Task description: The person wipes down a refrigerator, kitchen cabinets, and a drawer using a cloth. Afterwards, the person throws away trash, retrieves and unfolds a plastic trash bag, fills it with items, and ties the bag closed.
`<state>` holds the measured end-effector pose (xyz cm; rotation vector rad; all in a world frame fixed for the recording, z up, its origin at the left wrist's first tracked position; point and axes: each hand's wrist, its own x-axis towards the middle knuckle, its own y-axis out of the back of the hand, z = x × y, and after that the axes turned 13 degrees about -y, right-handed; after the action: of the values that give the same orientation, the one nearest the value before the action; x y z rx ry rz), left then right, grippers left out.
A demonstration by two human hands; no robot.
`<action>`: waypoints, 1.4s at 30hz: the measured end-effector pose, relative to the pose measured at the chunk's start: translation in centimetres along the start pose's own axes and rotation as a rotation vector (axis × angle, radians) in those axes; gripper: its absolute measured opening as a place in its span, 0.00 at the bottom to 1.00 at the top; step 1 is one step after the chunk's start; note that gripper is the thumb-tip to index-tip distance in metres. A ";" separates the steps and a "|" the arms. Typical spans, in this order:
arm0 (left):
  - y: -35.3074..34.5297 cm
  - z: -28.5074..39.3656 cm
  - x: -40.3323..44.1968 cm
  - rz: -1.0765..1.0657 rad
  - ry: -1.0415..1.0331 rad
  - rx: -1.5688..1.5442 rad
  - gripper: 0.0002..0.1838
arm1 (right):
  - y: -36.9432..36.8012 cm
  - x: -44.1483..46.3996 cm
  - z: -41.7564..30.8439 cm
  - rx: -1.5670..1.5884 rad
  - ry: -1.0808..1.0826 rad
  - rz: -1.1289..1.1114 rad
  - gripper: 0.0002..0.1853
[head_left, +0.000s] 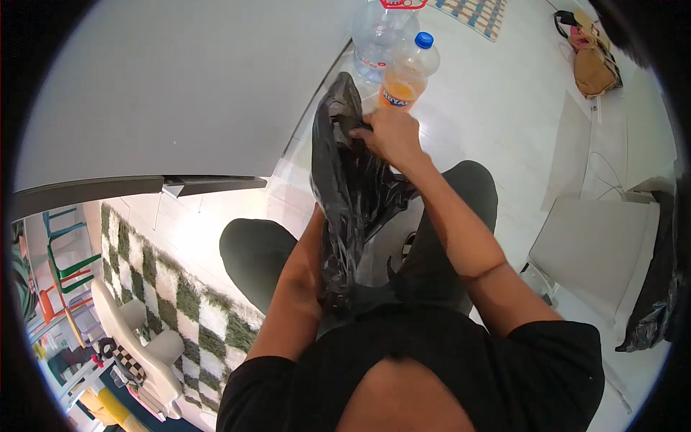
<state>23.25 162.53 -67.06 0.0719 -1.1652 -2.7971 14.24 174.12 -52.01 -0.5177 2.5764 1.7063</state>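
A black plastic bag (345, 173) hangs upright in front of me, between my knees. My right hand (396, 135) is closed on the upper right edge of the bag, its fingers pinching the thin plastic. My left forearm passes behind the bag, which hides the left hand and its fingers. Just beyond my right hand stands a clear bottle (414, 68) with a blue cap, a label and some orange liquid in it. Behind that is a larger clear plastic bottle (374, 36) with a red handle.
A large grey panel (165, 86) rises at the left. Beside it a green-and-white checkered rug (194, 317) lies under a white table (137, 345) near small coloured chairs (68, 266). To the right are a white cabinet (597, 252), another black bag (648, 317) and a brown bag (596, 68).
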 end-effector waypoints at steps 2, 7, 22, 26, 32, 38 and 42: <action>0.0 -0.1 -0.4 0.001 0.004 -0.001 0.27 | 0.1 1.7 -0.6 0.051 0.125 0.035 0.14; 0.5 -1.0 -3.0 0.003 0.021 -0.006 0.27 | 0.1 3.2 -4.0 0.551 0.364 -0.007 0.07; 2.8 -4.3 -12.4 -0.049 0.126 0.016 0.26 | -3.9 -0.6 10.3 -0.244 -0.311 -0.382 0.54; 2.5 -4.5 -12.6 -0.038 0.137 0.023 0.26 | -13.0 -1.1 9.8 -0.323 -0.345 -0.559 0.66; 2.5 -4.6 -12.0 -0.027 0.135 0.047 0.26 | -21.3 1.8 9.8 0.406 0.247 -0.127 0.62; 3.7 -5.5 -10.5 -0.012 0.110 0.080 0.26 | -17.8 0.2 7.6 1.403 -0.098 -0.400 0.28; 4.6 -6.1 -10.2 0.000 0.109 0.100 0.26 | -16.3 -0.5 5.1 1.331 -0.151 -0.256 0.29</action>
<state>34.32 156.23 -68.08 0.2292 -1.2780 -2.6952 18.38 173.09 -68.59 -0.5094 2.6276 -0.1983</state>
